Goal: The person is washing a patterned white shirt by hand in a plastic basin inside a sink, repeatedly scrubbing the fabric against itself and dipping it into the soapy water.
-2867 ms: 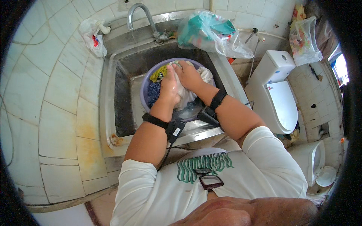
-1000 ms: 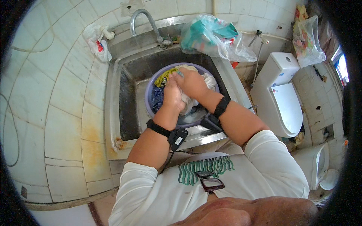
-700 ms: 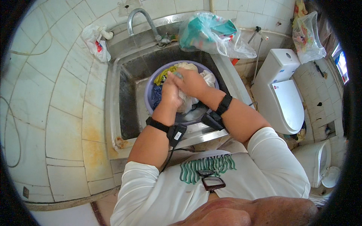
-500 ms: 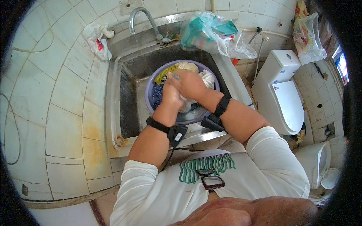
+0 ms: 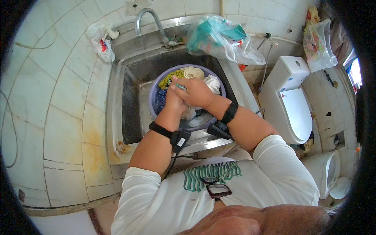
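Over a lavender basin (image 5: 152,102) of laundry, my two hands are clasped together. My right hand (image 5: 197,93) is closed over the fingers of my left hand (image 5: 175,100). A small teal-green piece (image 5: 181,87) shows at the right hand's fingers; its kind is unclear. Whitish wet cloth (image 5: 189,113) shows just below the palms, and whether it is gripped is hidden. Around the hands lie a yellow-green cloth (image 5: 166,80), a dark blue patterned cloth (image 5: 161,100), a cream cloth (image 5: 194,72) and a white cloth (image 5: 212,84). Some suds (image 5: 194,122) float at the near side.
The basin stands in a steel sink (image 5: 131,84) under a curved faucet (image 5: 150,15). A clear bag with teal contents (image 5: 221,37) rests on the sink's back right corner. A white bag (image 5: 100,41) hangs on the left wall. To the right stands a white toilet (image 5: 295,105).
The teal-green piece shows more between my fingers, and the clasped hands have shifted slightly against each other. The whole view has moved a little; the laundry stays put.
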Demonstrator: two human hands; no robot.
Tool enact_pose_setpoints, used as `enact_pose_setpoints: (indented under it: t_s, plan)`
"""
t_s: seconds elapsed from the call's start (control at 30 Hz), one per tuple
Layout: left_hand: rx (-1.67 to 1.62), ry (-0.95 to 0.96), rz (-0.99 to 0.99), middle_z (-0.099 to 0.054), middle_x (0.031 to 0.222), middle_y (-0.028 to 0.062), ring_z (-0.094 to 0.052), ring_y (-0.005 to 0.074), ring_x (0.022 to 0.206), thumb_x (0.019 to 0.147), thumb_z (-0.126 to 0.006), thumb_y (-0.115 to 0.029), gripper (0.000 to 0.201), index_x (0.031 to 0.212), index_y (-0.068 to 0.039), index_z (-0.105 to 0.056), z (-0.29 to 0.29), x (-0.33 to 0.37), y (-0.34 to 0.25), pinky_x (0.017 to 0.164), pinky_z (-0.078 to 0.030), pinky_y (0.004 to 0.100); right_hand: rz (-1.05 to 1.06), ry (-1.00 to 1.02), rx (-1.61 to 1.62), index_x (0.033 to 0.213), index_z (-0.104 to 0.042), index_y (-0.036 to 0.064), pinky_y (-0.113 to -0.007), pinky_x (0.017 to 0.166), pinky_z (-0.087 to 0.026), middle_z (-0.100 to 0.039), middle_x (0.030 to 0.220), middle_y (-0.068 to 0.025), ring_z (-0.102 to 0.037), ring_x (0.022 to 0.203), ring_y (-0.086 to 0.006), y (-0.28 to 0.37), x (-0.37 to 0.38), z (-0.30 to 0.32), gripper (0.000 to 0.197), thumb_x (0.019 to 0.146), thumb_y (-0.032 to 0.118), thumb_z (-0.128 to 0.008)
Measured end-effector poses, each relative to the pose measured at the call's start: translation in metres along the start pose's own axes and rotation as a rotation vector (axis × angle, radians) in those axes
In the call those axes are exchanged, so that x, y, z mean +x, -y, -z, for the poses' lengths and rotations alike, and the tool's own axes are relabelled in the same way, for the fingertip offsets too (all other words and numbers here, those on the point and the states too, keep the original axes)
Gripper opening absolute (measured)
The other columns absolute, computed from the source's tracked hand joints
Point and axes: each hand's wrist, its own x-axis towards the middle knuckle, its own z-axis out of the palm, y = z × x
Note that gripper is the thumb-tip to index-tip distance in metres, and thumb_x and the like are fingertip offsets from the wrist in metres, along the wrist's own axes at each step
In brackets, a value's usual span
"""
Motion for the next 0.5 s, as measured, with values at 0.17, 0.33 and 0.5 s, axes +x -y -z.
enact_pose_setpoints:
  t_s: [0.17,0.33,0.5]
  plan:
    - [0.109,-0.022,-0.073,-0.056,0.119,0.0118,-0.056,0.0265,0.106,0.095,-0.033,-0.05,0.054,0.12,-0.006,-0.05,-0.016,-0.002,0.005,0.091,-0.045,0.0426,-0.22,-0.17,-0.041,0.09,-0.062,0.0016,-0.049,0.069,-0.047,-0.061,0.076,-0.0241,-0.059,0.076,-0.0415,-0.04,0.01,-0.012,0.036,0.089,0.035,-0.048]
    - [0.165,-0.108,-0.078,-0.057,0.118,0.0121,-0.056,0.0265,0.104,0.095,-0.032,-0.049,0.052,0.119,-0.006,-0.05,-0.02,-0.006,0.003,0.091,-0.045,0.0426,-0.196,-0.197,-0.056,0.088,-0.063,0.0035,-0.049,0.067,-0.047,-0.061,0.074,-0.0238,-0.059,0.074,-0.0417,-0.039,0.009,-0.013,0.037,0.089,0.037,-0.048]
    - [-0.029,0.046,-0.02,-0.057,0.113,0.0124,-0.057,0.026,0.1,0.096,-0.034,-0.047,0.05,0.12,-0.006,-0.048,0.009,0.009,-0.001,0.087,-0.046,0.0414,0.031,-0.015,0.046,0.09,-0.065,0.0079,-0.048,0.066,-0.047,-0.061,0.071,-0.0233,-0.059,0.071,-0.0424,-0.01,0.003,-0.003,0.036,0.088,0.04,-0.049]
